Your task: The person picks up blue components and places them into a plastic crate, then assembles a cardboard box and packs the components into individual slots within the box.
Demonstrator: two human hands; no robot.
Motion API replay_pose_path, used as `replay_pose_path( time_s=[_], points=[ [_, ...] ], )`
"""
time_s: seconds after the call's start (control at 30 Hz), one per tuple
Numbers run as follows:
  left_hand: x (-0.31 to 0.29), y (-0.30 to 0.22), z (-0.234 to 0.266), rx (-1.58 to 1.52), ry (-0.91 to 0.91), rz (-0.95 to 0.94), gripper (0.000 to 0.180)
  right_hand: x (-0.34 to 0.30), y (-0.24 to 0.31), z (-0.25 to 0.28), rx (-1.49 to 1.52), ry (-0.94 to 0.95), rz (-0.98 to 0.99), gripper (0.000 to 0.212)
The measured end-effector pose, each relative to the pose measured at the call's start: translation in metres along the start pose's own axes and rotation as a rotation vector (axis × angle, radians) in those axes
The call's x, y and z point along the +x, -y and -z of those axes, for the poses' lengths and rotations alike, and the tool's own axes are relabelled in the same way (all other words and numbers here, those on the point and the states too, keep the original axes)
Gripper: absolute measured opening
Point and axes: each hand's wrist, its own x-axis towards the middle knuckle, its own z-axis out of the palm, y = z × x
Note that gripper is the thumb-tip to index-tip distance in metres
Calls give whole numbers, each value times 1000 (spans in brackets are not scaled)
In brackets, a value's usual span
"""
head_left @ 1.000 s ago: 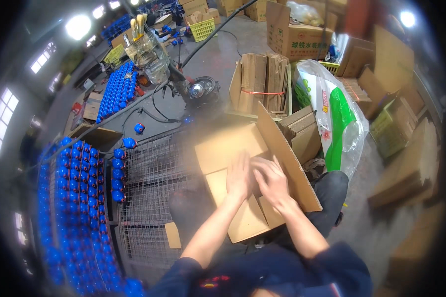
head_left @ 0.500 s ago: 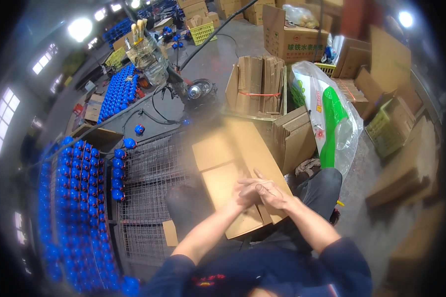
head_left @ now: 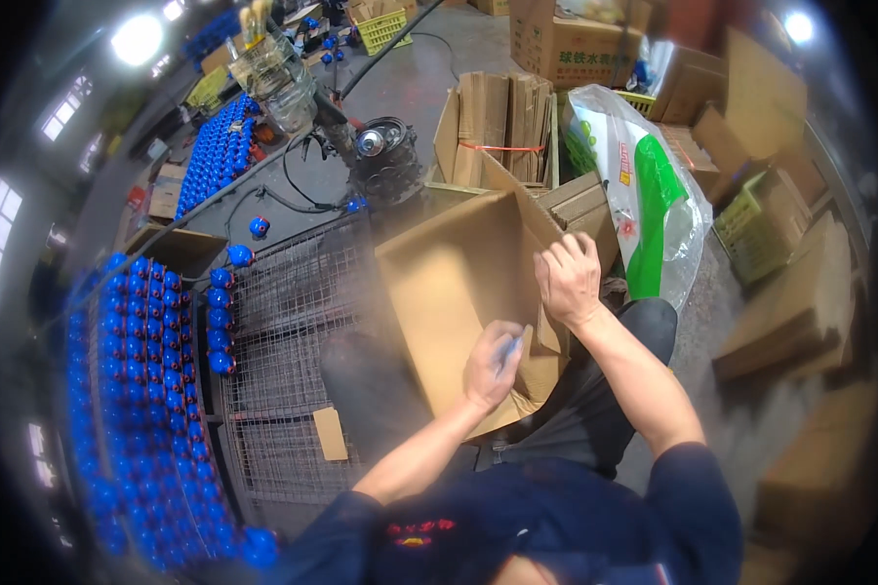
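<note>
A brown cardboard box (head_left: 439, 322) sits on my lap with its top open, tilted, its inside facing up. Over its right wall my right hand (head_left: 569, 278) is closed, the fingers bent around the cardboard edge. My left hand (head_left: 491, 369) is closed too, above the near right corner of the box beside a folded flap (head_left: 539, 366). A small bluish patch shows at its fingers, too blurred to name.
Rows of blue round parts (head_left: 151, 370) stand on the left by a wire mesh rack (head_left: 283, 341). Ahead is a dark stand (head_left: 380, 146) with a cable. Flat cardboard bundles (head_left: 502, 122) and a clear and green plastic bag (head_left: 654, 205) lie at the right.
The flat-topped carton has been opened, and its inside now shows. My hands, together on the cardboard before, have parted: the right moved up to the right wall, the left stays near the front.
</note>
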Motion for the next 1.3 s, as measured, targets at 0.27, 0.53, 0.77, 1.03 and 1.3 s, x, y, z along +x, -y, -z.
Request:
replay_pose_path(
  time_s=[0.27,0.53,0.77,1.03,1.3],
  points=[
    [-7,-15,20,206,113,-207,17,-18,35,-62,-68,156,162,36],
    [143,33,139,833,-455,-191,28,-52,28,-67,56,182,345,37],
    [94,123,155,1152,226,149,53,-33,29,-61,342,37,216,42],
    [65,130,129,993,80,245,66,-16,-22,-78,508,810,-861,91],
    [21,133,133,-289,-422,725,76,-46,-34,-100,1158,615,-954,105]
  ],
)
